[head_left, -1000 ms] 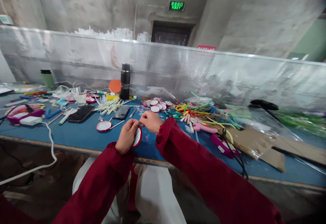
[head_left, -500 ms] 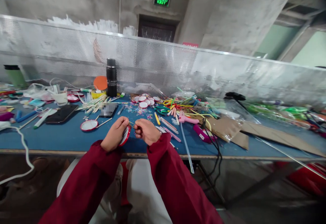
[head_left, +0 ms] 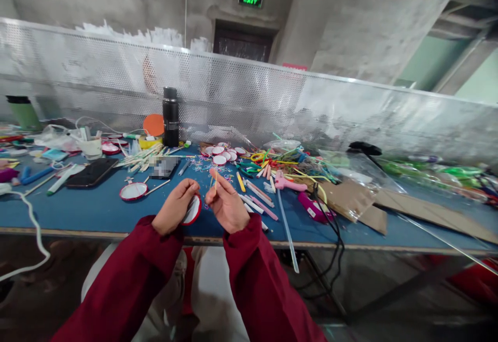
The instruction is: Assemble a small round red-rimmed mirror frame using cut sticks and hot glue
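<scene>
My left hand [head_left: 176, 206] is closed on the edge of a white disc with a red rim [head_left: 193, 210], held tilted above the table's front part. To its right, my right hand [head_left: 227, 203] pinches a thin yellowish stick [head_left: 213, 181], which points upward. The two hands are apart, with a small gap between the stick and the disc. A similar red-rimmed disc [head_left: 134, 191] lies flat on the blue table [head_left: 101, 212], left of my hands. Beyond my hands lies a pile of white discs with red rims [head_left: 220, 159], beside small coloured loops [head_left: 198, 164].
A black bottle [head_left: 170, 119] stands at the back by a perforated metal screen [head_left: 249, 98]. Phones [head_left: 92, 173], sticks and a white cup [head_left: 91, 148] lie leftward. To the right are pens [head_left: 257, 204], a pink glue gun [head_left: 288, 182], a purple device [head_left: 313, 208], cords and cardboard [head_left: 428, 209].
My right hand has drawn back slightly from the disc and turned, so the stick now points upward. My left hand keeps its hold, and the disc shows more of its white face.
</scene>
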{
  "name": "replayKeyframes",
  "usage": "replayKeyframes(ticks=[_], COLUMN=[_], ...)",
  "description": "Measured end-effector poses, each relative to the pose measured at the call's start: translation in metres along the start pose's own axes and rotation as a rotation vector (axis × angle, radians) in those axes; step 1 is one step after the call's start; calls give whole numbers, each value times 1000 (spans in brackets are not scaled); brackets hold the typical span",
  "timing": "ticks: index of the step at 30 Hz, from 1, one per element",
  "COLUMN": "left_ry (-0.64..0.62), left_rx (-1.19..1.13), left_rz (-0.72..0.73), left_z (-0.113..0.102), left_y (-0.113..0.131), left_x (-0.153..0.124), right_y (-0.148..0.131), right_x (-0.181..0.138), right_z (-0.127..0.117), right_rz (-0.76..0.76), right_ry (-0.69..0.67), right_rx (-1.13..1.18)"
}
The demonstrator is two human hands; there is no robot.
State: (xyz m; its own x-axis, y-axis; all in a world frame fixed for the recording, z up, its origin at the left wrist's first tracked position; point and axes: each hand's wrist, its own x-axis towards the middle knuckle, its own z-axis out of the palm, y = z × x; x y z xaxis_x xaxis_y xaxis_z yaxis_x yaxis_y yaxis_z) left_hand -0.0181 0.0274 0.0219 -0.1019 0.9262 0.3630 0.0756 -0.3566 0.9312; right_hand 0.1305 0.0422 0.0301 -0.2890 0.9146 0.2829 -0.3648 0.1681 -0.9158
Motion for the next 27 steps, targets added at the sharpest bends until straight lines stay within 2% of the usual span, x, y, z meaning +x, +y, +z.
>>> replayKeyframes(ticks=[3, 5, 8, 10, 17, 23, 27], left_ry=[171, 234, 217, 176, 95, -17, 3], left_rx=[-30, -32, 1, 9, -129, -133, -84], left_rz=[-69, -91, -69, -64, -156, -126, -112], left_z=[-1, -2, -4, -5, -5, -4, -3], left_y=[-6, -10, -11, -9, -6, -4, -3], left_x=[4, 7, 7, 6, 6, 5, 3], right_y=[-1, -2, -1, 2, 9, 8, 7], right_x=[-3, -8, -15, -17, -11, -11, -11], right_z=[-7, -9, -5, -1, 1, 0, 0], right_rz=[-68, -173, -320, -317, -281, -261, -262], right_ry=[6, -9, -19, -24, 58, 58, 37], right_rx=[-348, -610, -965, -1111, -1197, -1176, -1165])
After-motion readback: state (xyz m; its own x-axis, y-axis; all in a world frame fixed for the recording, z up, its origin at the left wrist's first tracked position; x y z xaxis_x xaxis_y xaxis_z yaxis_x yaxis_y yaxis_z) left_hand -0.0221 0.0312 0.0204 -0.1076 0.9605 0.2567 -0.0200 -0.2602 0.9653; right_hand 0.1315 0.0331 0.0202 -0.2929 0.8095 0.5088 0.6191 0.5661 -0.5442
